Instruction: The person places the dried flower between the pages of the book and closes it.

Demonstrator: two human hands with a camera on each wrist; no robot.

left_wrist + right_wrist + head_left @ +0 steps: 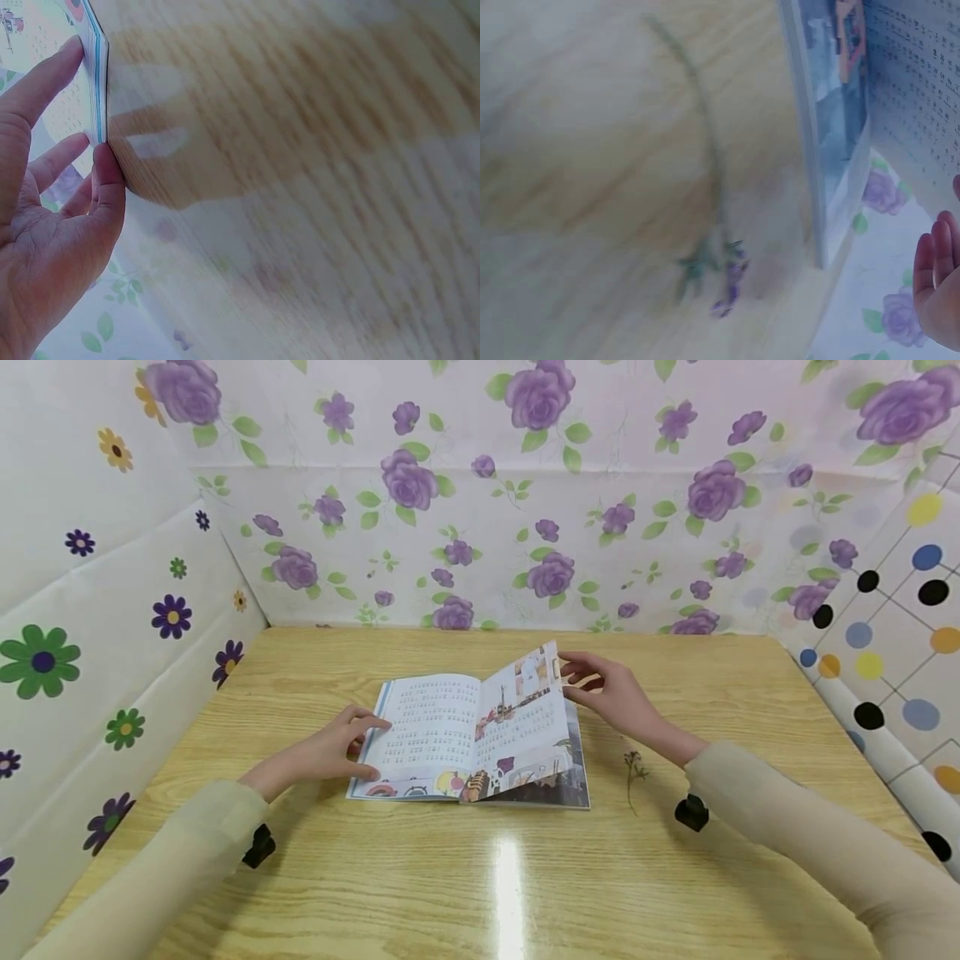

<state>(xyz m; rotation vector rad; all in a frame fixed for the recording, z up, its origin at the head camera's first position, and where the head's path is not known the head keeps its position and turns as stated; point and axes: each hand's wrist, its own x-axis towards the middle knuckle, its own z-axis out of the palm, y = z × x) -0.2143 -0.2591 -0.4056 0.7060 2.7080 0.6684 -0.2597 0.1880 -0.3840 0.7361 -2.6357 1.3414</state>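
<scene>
An open book (431, 718) lies on the table, its left page covered in lines of text with pictures along the bottom. At its left edge is my left hand (333, 750), thumb and forefinger resting on the page; in the left wrist view another fingertip (109, 161) touches the book's side. A picture page (521, 718) stands tilted up on the right side. My right hand (611, 693) pinches its outer edge. Under it shows a dark picture page (551, 789). In the right wrist view only part of the right hand (939, 289) appears.
A small sprig (632, 772) with purple flowers lies on the wooden table (420, 877), right of the book. Flower-printed sheeting (480, 552) rises behind the table, and patterned sheets stand at both sides. Dark devices (692, 812) sit below both wrists.
</scene>
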